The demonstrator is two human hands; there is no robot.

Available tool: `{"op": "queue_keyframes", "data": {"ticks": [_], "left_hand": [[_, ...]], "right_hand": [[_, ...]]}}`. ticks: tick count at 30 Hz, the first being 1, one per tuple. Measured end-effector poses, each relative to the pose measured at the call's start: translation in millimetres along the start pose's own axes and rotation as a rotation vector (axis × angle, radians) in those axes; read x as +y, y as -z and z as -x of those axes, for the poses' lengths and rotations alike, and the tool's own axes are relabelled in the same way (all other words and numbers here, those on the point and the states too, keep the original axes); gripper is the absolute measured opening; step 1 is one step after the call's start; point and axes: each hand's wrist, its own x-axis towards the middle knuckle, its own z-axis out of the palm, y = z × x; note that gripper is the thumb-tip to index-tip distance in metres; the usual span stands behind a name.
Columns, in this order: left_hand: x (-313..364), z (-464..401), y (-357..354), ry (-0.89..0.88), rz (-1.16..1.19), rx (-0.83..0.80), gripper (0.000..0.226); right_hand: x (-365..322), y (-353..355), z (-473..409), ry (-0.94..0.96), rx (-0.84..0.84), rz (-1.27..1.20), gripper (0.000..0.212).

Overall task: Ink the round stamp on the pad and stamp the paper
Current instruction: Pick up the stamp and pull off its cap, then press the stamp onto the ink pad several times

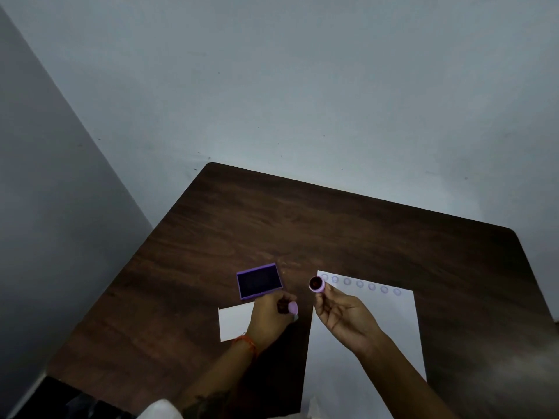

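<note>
Right hand (344, 317) gripping round stamp (316, 284)

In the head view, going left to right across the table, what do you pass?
Small white card → purple ink pad → left hand holding a lilac cap → round stamp in the right hand → stamped paper.

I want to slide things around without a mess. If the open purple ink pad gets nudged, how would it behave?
The ink pad is flat, low and rectangular, so it would probably slide on the smooth wooden table rather than tip or roll. It looks small and thin, so likely light and easily shoved. Its dark inked face lies uncovered, so a finger on top would probably smear.
</note>
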Motion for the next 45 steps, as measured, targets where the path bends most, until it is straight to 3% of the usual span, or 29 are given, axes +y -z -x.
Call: {"op": "queue_keyframes", "data": {"ticks": [9, 14, 20, 26, 29, 32, 36, 41, 45], "left_hand": [[-6, -12, -10, -0.129, -0.265, 0.031, 0.014], [-12, -13, -4, -0.17, -0.31, 0.081, 0.031], [-34, -10, 45, -0.198, -0.35, 0.39, 0.053], [-67, -20, 75, -0.132, -0.414, 0.212, 0.083], [-74, -25, 76, -0.116, -0.35, 0.125, 0.086], [-80, -27, 74, -0.13, -0.33, 0.114, 0.083], [-85, -29, 72, -0.152, -0.301, 0.154, 0.075], [-87, -30, 70, -0.158, -0.314, 0.192, 0.065], [-87, -29, 69, -0.168, -0.321, 0.201, 0.066]], "right_hand": [[-6, -5, 2, 0.03, -0.057, 0.019, 0.02], [-7, -9, -1, 0.054, -0.068, 0.01, 0.018], [-1, -15, -14, 0.033, -0.038, 0.152, 0.015], [23, -48, -47, 0.132, 0.072, 0.816, 0.018], [37, -71, -62, 0.361, 0.08, 1.296, 0.013], [47, -83, -75, 0.563, -0.086, 1.614, 0.013], [55, -80, -88, 0.629, -0.382, 2.234, 0.028], [51, -82, -96, 0.697, -0.478, 2.407, 0.028], [56, -79, -97, 0.718, -0.363, 2.32, 0.025]]}}
